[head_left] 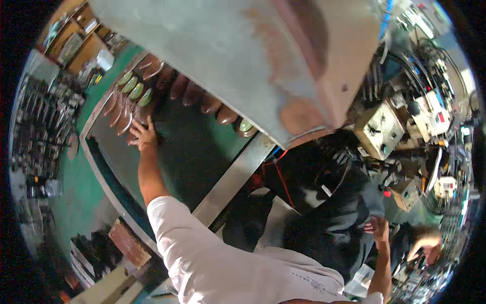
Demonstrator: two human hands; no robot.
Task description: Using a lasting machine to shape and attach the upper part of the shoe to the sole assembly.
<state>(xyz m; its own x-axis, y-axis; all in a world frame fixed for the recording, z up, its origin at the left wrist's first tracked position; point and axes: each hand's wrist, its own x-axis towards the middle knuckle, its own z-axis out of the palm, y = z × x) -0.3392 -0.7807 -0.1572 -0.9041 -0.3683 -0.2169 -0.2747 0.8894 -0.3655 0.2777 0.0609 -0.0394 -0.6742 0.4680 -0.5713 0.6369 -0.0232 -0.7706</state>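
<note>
My left arm stretches over a dark conveyor belt (197,147), and my left hand (143,134) is beside the nearest of several glossy brown shoes (121,121). Its fingers are spread; whether the fingertips touch a shoe I cannot tell. Green shoe lasts (135,91) show in the tops of some shoes. Another row of brown shoes (210,104) runs along the edge of a big grey metal hood (202,45), which hides part of them. My right hand (377,229) hangs low at the right, near dark trousers, with loosely bent fingers and nothing visible in it.
A metal rail (233,175) edges the belt on my side. Red cables hang under the hood. Control boxes (379,129) and machinery stand at the right, where another person (428,243) sits bent over. A reddish-brown block (130,243) lies at the lower left.
</note>
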